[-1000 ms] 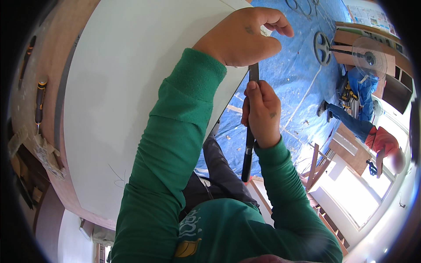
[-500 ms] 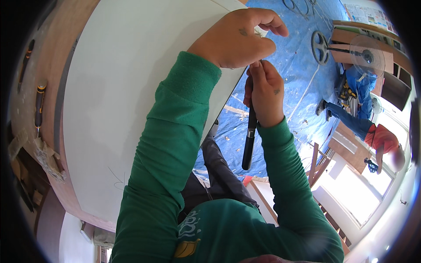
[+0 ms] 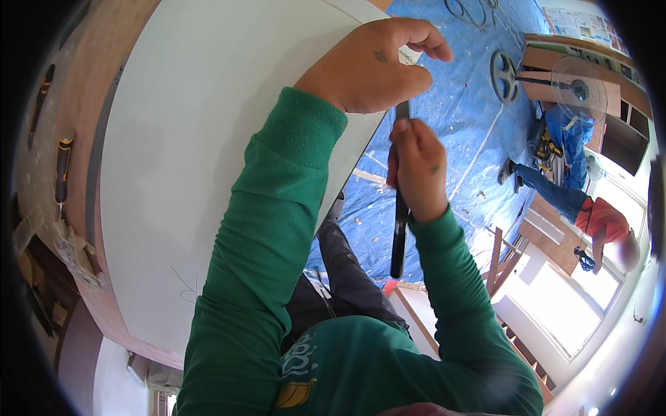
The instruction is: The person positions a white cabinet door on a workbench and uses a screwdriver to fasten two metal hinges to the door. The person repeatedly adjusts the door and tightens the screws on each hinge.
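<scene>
My left hand point(image 3: 378, 64) rests on the edge of a large white board point(image 3: 208, 139), fingers curled over its rim near the top. My right hand point(image 3: 416, 166) is closed around a long black tool point(image 3: 398, 236) held upright along the board's edge, just below my left hand. The tool's tip sits under my left hand and I cannot see it. Both arms wear green sleeves.
A blue tarp point(image 3: 458, 152) covers the floor below. A standing fan point(image 3: 562, 83) is at the upper right. Another person in an orange top point(image 3: 596, 218) crouches at the right. Screwdrivers point(image 3: 62, 166) lie on the brown surface at the left.
My right hand has slid up the black tool toward my left hand. My left hand has stayed on the board's edge.
</scene>
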`<state>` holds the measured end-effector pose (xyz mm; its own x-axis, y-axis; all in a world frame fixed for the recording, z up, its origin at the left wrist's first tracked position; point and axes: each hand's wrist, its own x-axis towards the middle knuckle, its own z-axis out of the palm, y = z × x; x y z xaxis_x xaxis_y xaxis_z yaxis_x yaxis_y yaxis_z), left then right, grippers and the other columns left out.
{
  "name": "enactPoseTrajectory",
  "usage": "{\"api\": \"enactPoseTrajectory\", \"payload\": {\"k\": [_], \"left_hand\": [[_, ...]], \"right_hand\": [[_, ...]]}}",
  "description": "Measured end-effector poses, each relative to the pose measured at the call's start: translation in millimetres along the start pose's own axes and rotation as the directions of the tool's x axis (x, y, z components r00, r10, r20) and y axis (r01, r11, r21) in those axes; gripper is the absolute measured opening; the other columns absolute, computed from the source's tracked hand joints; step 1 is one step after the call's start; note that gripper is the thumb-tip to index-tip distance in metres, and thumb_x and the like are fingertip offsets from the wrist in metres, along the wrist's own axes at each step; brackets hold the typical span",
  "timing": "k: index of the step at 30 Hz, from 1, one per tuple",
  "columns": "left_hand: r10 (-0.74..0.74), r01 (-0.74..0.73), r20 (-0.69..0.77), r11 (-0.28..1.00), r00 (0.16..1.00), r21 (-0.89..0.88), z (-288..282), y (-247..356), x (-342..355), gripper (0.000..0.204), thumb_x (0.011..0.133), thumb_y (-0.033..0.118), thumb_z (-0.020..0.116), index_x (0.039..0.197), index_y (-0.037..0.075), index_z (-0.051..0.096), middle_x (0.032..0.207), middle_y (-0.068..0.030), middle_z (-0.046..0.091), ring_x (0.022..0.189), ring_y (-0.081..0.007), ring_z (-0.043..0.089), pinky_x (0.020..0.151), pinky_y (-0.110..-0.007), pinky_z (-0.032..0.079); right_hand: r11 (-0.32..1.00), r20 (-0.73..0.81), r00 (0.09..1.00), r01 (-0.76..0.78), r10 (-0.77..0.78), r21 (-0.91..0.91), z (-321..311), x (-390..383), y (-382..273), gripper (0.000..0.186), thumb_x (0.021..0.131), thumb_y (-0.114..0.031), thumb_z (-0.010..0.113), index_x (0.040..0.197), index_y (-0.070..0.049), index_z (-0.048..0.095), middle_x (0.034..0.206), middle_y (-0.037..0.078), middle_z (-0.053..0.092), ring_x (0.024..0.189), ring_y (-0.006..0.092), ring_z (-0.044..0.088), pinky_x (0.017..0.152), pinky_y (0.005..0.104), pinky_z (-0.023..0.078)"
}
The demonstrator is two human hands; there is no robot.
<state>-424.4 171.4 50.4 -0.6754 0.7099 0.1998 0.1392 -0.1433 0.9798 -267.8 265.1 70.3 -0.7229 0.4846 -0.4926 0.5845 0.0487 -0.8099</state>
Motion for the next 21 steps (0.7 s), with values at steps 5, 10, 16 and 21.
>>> {"api": "enactPoseTrajectory", "payload": {"k": [5,10,16,21], "left_hand": [[-0.083,0.084,0.024,0.996,0.996,-0.034,-1,4,0,0.04,0.08,0.006,0.054,0.116,0.007,0.07,0.115,-0.0115,0.07,0.079,-0.0121,0.063,0.062,-0.027,0.051],[0.068,-0.066,-0.036,0.996,0.997,0.066,0,-9,0,0.04,0.079,0.006,0.055,0.116,0.008,0.07,0.116,-0.0109,0.07,0.075,-0.0106,0.061,0.057,-0.027,0.049],[-0.033,0.032,0.026,0.999,0.999,0.036,-5,6,1,0.04,0.079,0.013,0.058,0.117,0.007,0.07,0.124,-0.0171,0.068,0.103,-0.0254,0.066,0.085,-0.036,0.054],[-0.039,0.039,0.001,0.999,0.999,0.018,-2,-3,1,0.041,0.079,0.013,0.058,0.117,0.007,0.071,0.123,-0.0173,0.068,0.106,-0.0269,0.067,0.088,-0.037,0.054]], "right_hand": [[0.997,0.021,0.998,0.057,-0.058,0.053,-3,25,-10,0.032,0.108,-0.028,0.054,0.084,-0.006,0.054,0.051,0.0,0.045,0.038,0.008,0.043,0.036,0.0262,0.032],[0.999,0.053,0.998,0.044,-0.045,0.023,-1,14,-8,0.034,0.109,-0.03,0.052,0.085,-0.005,0.053,0.052,0.0,0.046,0.038,0.0085,0.043,0.036,0.0262,0.033],[0.998,0.039,0.999,-0.002,0.0,0.06,2,-2,6,0.034,0.109,-0.029,0.052,0.085,-0.005,0.054,0.052,0.0,0.047,0.039,0.009,0.044,0.037,0.0272,0.035],[0.998,0.016,0.998,0.055,-0.055,0.02,-1,25,-10,0.033,0.108,-0.027,0.053,0.085,-0.004,0.054,0.051,0.001,0.047,0.038,0.0094,0.044,0.037,0.0281,0.034]]}}
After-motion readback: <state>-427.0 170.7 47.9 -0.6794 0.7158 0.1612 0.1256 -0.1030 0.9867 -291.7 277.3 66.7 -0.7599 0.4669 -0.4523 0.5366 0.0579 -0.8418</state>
